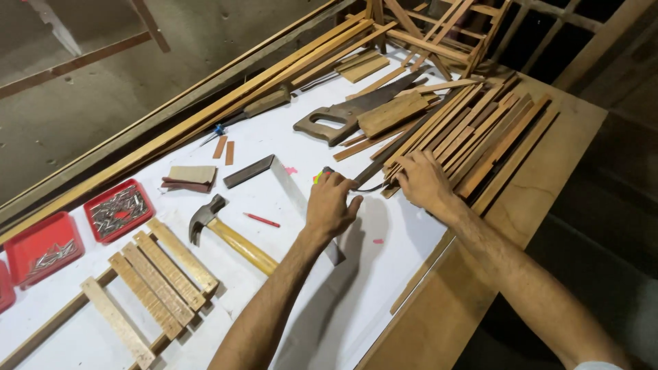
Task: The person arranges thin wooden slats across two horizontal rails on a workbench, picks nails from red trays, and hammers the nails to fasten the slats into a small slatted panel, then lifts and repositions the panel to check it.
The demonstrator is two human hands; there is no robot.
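The left hand (331, 205), at the centre of the frame, is curled over the top of a dark metal tool (367, 175), its fingers closed loosely round the end nearest a bright yellow-and-pink bit; exactly how tightly it pinches cannot be told. The right hand (423, 179), just to the right, lies flat with fingers spread on the near ends of the pile of thin wooden slats (473, 133), which fans toward the upper right.

To do this well, I judge the right hand should keep steady downward pressure so the slats do not slide, while the left lifts the tool's end clear rather than dragging it under the pile.

The slats are narrow, flat and reddish-brown, with sawn, matte faces. Under the left forearm runs the grey steel try square (277, 171), smooth and angular. Left of it lies a claw hammer (229, 233) with a glossy yellow wooden handle, and a red pencil (262, 220). Above, a handsaw (349, 109) with a dark blade rests on the white table (384, 274). At the lower left sit a slatted wooden frame (154, 281) of pale, grainy strips and red plastic trays (118, 209) of nails.
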